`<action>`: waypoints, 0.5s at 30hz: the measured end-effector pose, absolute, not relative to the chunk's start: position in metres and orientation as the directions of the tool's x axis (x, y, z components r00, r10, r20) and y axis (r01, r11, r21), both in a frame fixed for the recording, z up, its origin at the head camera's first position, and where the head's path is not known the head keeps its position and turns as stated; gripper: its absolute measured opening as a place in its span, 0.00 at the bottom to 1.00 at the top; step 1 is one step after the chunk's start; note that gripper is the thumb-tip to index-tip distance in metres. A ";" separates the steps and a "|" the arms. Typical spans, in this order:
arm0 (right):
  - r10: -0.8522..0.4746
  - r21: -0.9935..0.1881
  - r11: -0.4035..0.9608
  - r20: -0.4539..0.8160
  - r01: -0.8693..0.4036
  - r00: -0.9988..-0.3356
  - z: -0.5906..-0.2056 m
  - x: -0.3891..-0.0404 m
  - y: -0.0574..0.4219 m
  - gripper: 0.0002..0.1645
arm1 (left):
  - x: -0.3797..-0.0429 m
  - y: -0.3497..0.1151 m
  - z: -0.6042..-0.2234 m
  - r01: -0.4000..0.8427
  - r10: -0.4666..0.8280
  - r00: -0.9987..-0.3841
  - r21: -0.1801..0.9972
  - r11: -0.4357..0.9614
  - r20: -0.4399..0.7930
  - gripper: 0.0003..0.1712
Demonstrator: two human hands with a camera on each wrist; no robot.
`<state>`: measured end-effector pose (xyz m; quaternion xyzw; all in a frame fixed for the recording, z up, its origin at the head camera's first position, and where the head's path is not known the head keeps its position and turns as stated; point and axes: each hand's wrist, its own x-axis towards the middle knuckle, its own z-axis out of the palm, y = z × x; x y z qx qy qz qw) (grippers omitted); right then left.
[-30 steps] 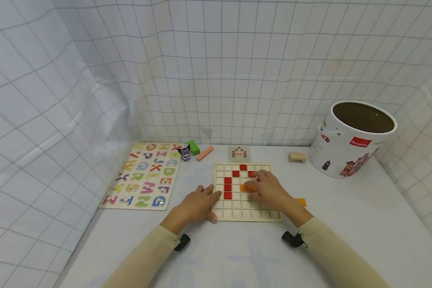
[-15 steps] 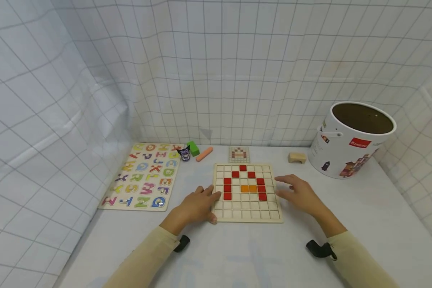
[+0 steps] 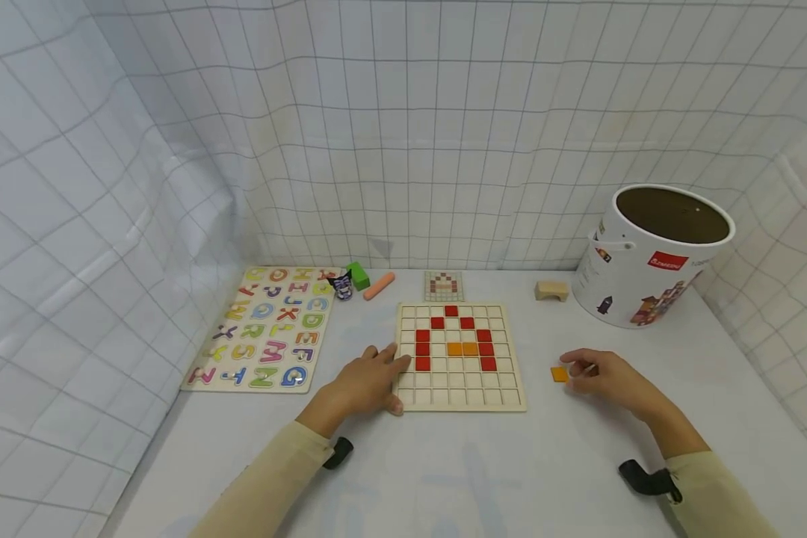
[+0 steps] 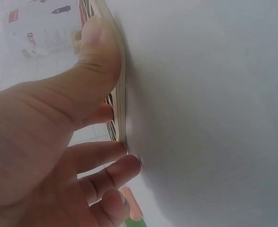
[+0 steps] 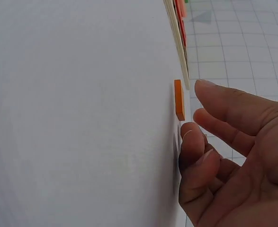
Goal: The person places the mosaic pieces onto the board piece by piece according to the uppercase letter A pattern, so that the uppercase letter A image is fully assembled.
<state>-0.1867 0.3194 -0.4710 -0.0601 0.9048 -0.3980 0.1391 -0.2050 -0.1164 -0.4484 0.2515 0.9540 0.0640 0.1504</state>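
A square wooden grid board [image 3: 471, 400] lies flat, with red tiles [image 3: 422, 349] and two orange tiles [image 3: 462, 349] set in its cells. My left hand [image 3: 366, 382] rests at the board's left edge, fingers spread; in the left wrist view the thumb [image 4: 98, 52] lies against the board's edge. To the right of the board, a loose orange tile [image 3: 560, 374] is flat on the table. Beside it is my right hand [image 3: 608, 382], with fingers loosely bent. In the right wrist view the loose tile [image 5: 179, 100] stands apart from the grip, nothing pinched.
Behind the board lies a small pattern card [image 3: 444, 286]. An alphabet puzzle [image 3: 258, 329] is at the left, near a purple-black figure [image 3: 342, 286], a green block [image 3: 358, 276] and an orange stick [image 3: 379, 286]. A wooden arch block [image 3: 552, 291] and white bucket [image 3: 645, 276] stand right.
My right hand has left the board's orange tiles and moved right to the loose orange tile, uncovering red tiles on the board's right side. My left hand stays at the board's edge.
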 end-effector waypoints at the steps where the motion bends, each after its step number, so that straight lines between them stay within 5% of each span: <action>1: -0.214 -0.719 0.695 -0.202 -0.003 -0.956 -0.472 -0.188 0.318 0.27 | -0.205 -0.116 -0.448 0.459 0.499 -0.828 0.202 0.865 -0.255 0.51; 15: -0.245 -0.613 0.780 -0.108 -0.129 -0.964 -0.477 -0.191 0.310 0.16 | -0.206 -0.116 -0.450 0.469 0.504 -0.828 0.188 0.863 -0.245 0.51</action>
